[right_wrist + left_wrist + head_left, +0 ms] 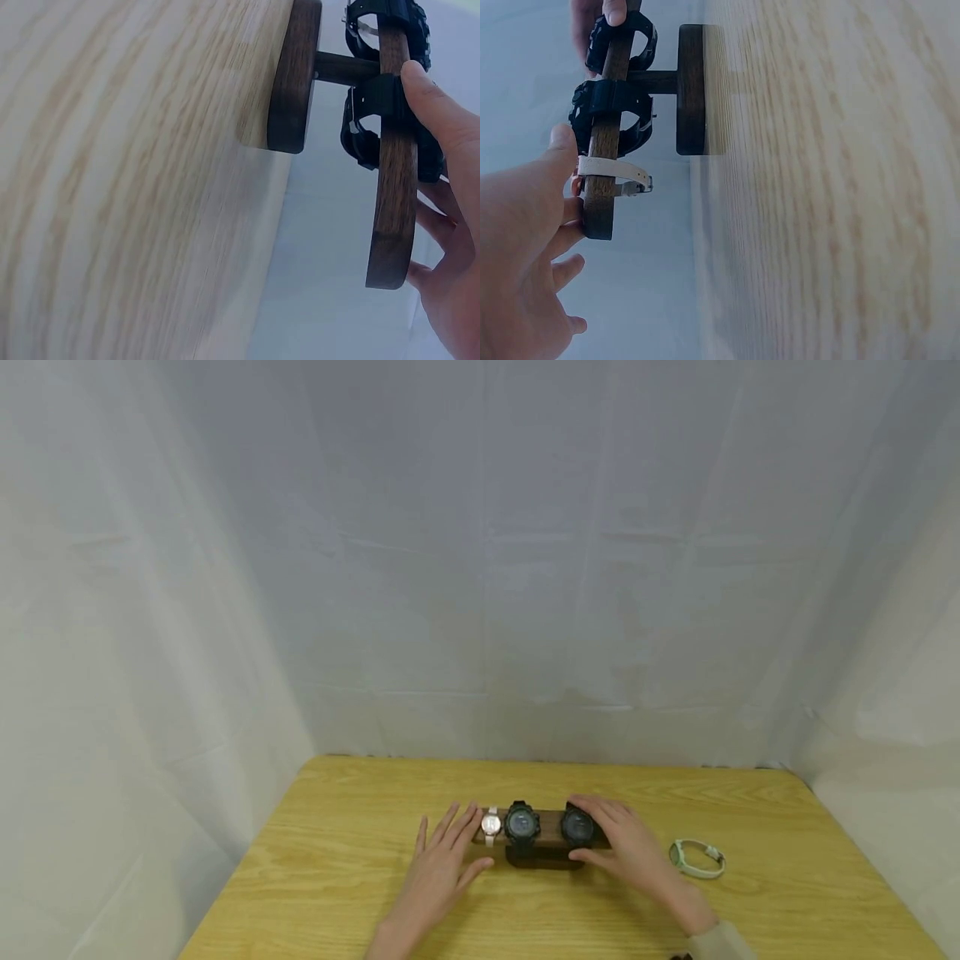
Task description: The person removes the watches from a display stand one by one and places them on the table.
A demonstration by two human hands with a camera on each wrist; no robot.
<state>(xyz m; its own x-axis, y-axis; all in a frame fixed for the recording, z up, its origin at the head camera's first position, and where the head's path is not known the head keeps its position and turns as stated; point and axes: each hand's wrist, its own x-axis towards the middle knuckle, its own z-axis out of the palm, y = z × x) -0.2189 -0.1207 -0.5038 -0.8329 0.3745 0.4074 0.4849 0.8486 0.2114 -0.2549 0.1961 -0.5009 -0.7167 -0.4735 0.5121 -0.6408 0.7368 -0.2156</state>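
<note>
A dark wooden watch stand [551, 828] has a horizontal bar on a short post and a flat base [691, 90]. Round the bar sit a small white-strapped watch [491, 825] at the left, a chunky black watch [521, 823] near the middle and another black watch [578, 827] towards the right. My right hand [633, 852] pinches that right-hand black watch, thumb at its near side and fingers over its far side. My left hand [437, 868] has its fingers spread, with the index fingertip at the bar's left end beside the white-strapped watch.
A pale green watch [677, 855] lies on its side, strap looped, right of my right hand. The stand rests on a yellow wood-grain table [322, 860]. White cloth [480, 568] hangs behind and on both sides.
</note>
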